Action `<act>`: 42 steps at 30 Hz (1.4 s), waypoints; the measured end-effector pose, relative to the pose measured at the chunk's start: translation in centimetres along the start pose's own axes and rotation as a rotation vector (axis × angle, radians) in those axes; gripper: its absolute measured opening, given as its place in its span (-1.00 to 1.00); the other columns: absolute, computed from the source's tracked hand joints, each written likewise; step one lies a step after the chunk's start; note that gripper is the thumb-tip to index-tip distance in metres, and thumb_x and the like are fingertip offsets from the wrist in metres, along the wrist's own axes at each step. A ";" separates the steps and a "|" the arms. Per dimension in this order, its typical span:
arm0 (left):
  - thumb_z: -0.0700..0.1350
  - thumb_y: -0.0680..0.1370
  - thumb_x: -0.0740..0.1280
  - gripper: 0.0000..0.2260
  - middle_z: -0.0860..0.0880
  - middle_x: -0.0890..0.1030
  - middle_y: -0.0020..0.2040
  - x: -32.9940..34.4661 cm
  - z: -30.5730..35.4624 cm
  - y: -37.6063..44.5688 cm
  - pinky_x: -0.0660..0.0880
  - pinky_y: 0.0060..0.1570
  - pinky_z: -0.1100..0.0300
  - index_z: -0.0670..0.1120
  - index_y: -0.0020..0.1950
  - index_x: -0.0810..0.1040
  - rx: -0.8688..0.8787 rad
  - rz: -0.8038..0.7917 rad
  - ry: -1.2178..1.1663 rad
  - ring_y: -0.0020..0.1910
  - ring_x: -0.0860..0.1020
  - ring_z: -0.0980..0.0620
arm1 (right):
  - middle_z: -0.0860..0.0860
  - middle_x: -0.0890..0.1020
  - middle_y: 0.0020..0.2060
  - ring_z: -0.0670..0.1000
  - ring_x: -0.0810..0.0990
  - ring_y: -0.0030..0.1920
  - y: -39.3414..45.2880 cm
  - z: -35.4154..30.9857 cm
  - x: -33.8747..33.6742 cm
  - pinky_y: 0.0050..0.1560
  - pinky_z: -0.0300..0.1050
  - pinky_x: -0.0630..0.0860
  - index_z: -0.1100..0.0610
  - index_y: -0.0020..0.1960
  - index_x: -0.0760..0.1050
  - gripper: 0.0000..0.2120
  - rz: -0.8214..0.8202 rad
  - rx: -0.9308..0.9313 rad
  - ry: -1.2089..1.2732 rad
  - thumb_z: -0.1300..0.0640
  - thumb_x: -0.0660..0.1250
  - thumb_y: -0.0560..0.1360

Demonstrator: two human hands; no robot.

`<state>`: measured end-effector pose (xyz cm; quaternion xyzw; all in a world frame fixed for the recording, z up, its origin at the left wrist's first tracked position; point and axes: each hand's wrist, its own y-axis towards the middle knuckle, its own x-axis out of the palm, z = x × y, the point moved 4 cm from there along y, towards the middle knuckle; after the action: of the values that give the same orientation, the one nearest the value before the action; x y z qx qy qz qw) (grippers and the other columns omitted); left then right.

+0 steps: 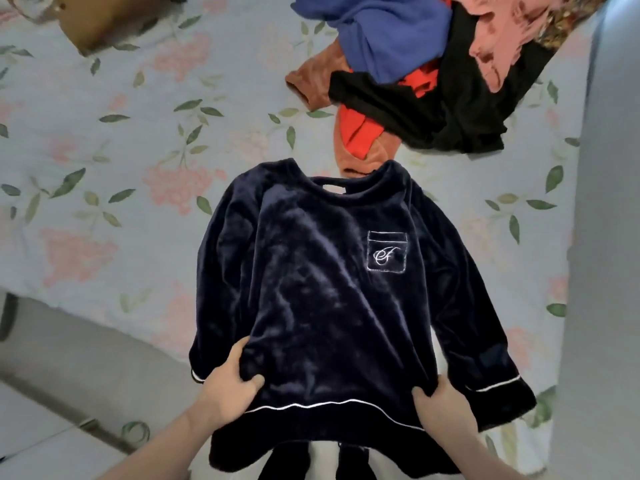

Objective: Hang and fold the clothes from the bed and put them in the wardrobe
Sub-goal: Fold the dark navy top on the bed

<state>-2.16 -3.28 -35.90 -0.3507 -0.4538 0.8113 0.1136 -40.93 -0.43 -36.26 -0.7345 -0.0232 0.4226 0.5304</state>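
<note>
A dark navy velvet top (322, 271) with white piping and a stitched chest pocket lies spread face up on the floral bed sheet (104, 168), neck pointing away from me. My left hand (232, 375) grips its lower left side near the hem. My right hand (440, 403) grips the lower right side beside the sleeve cuff. A pile of unfolded clothes (426, 74), blue, black, red, pink and rust coloured, sits further up the bed at the right.
A brown object (100, 22) lies at the bed's far left corner. The bed edge and grey floor (69, 375) are at the lower left. A pale grey upright surface (606, 237) runs along the right side.
</note>
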 end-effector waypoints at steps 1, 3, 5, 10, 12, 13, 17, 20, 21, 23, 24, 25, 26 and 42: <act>0.01 0.50 0.40 -0.25 0.17 0.66 0.03 -0.2 -0.4 -0.1 0.49 0.15 0.19 0.30 0.58 0.08 -0.001 -0.044 0.028 -0.03 0.62 0.17 | 0.02 0.61 -0.08 0.12 0.61 -0.01 -0.3 0.1 -0.2 0.03 0.03 0.57 0.09 0.22 0.43 -0.64 -0.010 0.002 -0.038 -0.07 0.31 0.51; 0.11 0.48 0.39 -0.22 0.14 0.54 0.18 -1.1 -1.0 -0.3 0.46 0.24 0.16 0.32 0.59 0.03 0.014 -0.084 0.126 0.14 0.57 0.10 | 0.08 0.57 0.12 0.19 0.56 0.17 -0.5 0.0 -0.6 0.16 0.08 0.52 0.10 0.37 0.30 -0.48 0.003 -0.019 -0.129 -0.03 0.36 0.50; 0.17 0.49 0.40 -0.28 0.06 0.39 0.26 -2.5 -1.8 0.4 0.45 0.30 0.13 0.22 0.59 0.16 0.007 0.009 0.108 0.20 0.51 0.03 | 0.13 0.40 0.36 0.24 0.45 0.30 -0.8 -1.1 -1.0 0.25 0.10 0.47 0.07 0.51 0.16 -0.26 0.100 -0.126 -0.195 -0.01 0.45 0.46; 0.02 0.48 0.45 -0.39 -0.11 0.29 0.41 -6.9 -2.8 2.6 0.47 0.29 0.02 -0.10 0.47 0.36 -0.066 0.379 -0.096 0.12 0.50 -0.04 | 0.04 0.25 0.52 0.14 0.39 0.39 -1.2 -6.9 0.1 0.31 0.03 0.49 -0.03 0.58 0.23 -0.15 0.217 -0.521 -0.193 0.03 0.57 0.40; 0.06 0.46 0.48 -0.36 -0.16 0.36 0.40 -7.8 -3.9 3.6 0.46 0.31 -0.05 -0.13 0.45 0.35 -0.159 0.391 -0.052 0.21 0.51 -0.15 | -0.03 0.09 0.60 0.09 0.24 0.48 -1.1 -8.6 2.1 0.35 -0.08 0.46 -0.11 0.61 0.13 -0.18 0.067 -0.525 -0.214 -0.04 0.48 0.48; 0.10 0.45 0.49 -0.41 -0.15 0.46 0.32 -7.9 -4.2 3.9 0.48 0.28 -0.06 -0.11 0.35 0.38 -0.194 0.359 -0.012 0.18 0.53 -0.17 | -0.05 0.02 0.62 0.10 0.14 0.54 -0.9 -9.1 3.2 0.40 -0.08 0.41 -0.13 0.63 0.07 -0.18 -0.026 -0.487 -0.212 -0.05 0.45 0.51; 0.04 0.52 0.44 -0.55 -0.12 0.63 0.18 -7.1 -5.2 4.9 0.51 0.10 0.05 -0.08 0.31 0.39 -0.213 0.233 0.004 0.10 0.60 -0.18 | -0.02 -0.19 0.64 0.24 -0.16 0.62 -0.7 -10.4 6.0 0.52 0.05 0.23 -0.14 0.66 -0.08 -0.11 -0.202 -0.386 -0.300 -0.07 0.41 0.52; -0.13 0.57 0.29 -0.74 -0.12 0.65 0.15 -7.8 -3.5 4.6 0.45 0.06 0.04 -0.07 0.26 0.49 -0.120 0.293 -0.099 0.12 0.58 -0.18 | -0.02 -0.26 0.64 0.24 -0.22 0.63 -0.5 -10.7 6.1 0.49 -0.04 0.25 -0.15 0.66 -0.14 -0.09 -0.264 -0.361 -0.348 -0.02 0.39 0.53; -0.17 0.56 0.27 -0.81 -0.10 0.67 0.07 -8.5 -2.6 4.0 0.47 0.06 0.00 -0.05 0.16 0.53 -0.100 0.351 -0.181 0.08 0.59 -0.17 | -0.04 -0.27 0.64 0.23 -0.22 0.63 -0.5 -10.7 5.8 0.48 -0.07 0.25 -0.16 0.66 -0.14 -0.09 -0.288 -0.360 -0.349 0.00 0.39 0.53; -0.21 0.54 0.25 -0.83 -0.02 0.67 -0.09 -9.9 -0.2 2.0 0.52 0.02 -0.05 0.04 -0.02 0.57 -0.026 0.450 -0.337 -0.01 0.61 -0.13 | -0.07 -0.26 0.64 0.20 -0.21 0.64 -0.2 -10.5 5.2 0.49 -0.08 0.22 -0.18 0.65 -0.12 -0.10 -0.333 -0.367 -0.347 0.01 0.40 0.53; -0.22 0.53 0.25 -0.79 0.03 0.67 -0.13 -10.6 1.3 0.5 0.53 -0.01 -0.02 0.07 -0.04 0.60 0.045 0.482 -0.368 -0.04 0.62 -0.06 | -0.08 -0.25 0.64 0.19 -0.21 0.64 0.0 -10.4 4.8 0.52 -0.07 0.18 -0.18 0.65 -0.10 -0.10 -0.355 -0.369 -0.345 0.00 0.41 0.53; -0.23 0.53 0.26 -0.75 0.08 0.68 -0.13 -11.3 3.0 -1.0 0.52 -0.04 0.04 0.12 -0.01 0.61 0.126 0.495 -0.360 -0.05 0.62 0.02 | -0.09 -0.24 0.64 0.18 -0.20 0.64 0.2 -10.4 4.5 0.54 -0.05 0.13 -0.18 0.65 -0.08 -0.10 -0.373 -0.372 -0.348 -0.01 0.42 0.53; -0.24 0.53 0.27 -0.70 0.11 0.68 -0.12 -11.8 4.5 -2.5 0.52 -0.06 0.09 0.17 0.02 0.62 0.214 0.498 -0.332 -0.06 0.62 0.08 | -0.09 -0.23 0.64 0.18 -0.19 0.64 0.4 -10.3 4.3 0.56 -0.02 0.08 -0.18 0.65 -0.07 -0.10 -0.386 -0.372 -0.352 -0.03 0.43 0.52; -0.02 0.60 0.20 -0.52 -0.04 0.59 0.20 3.4 4.3 -0.2 0.51 0.11 0.04 0.08 0.52 0.18 0.207 -0.149 0.539 0.15 0.59 -0.11 | -0.13 -0.20 0.64 0.11 -0.23 0.64 2.3 -9.0 4.5 0.61 0.05 -0.08 -0.19 0.64 0.03 -0.18 -0.460 -0.420 -0.189 -0.05 0.43 0.53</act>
<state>-7.56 -4.30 -35.88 -0.5059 -0.3468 0.7201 0.3244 -33.18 -6.03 -40.05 -0.7610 -0.3242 0.3439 0.4444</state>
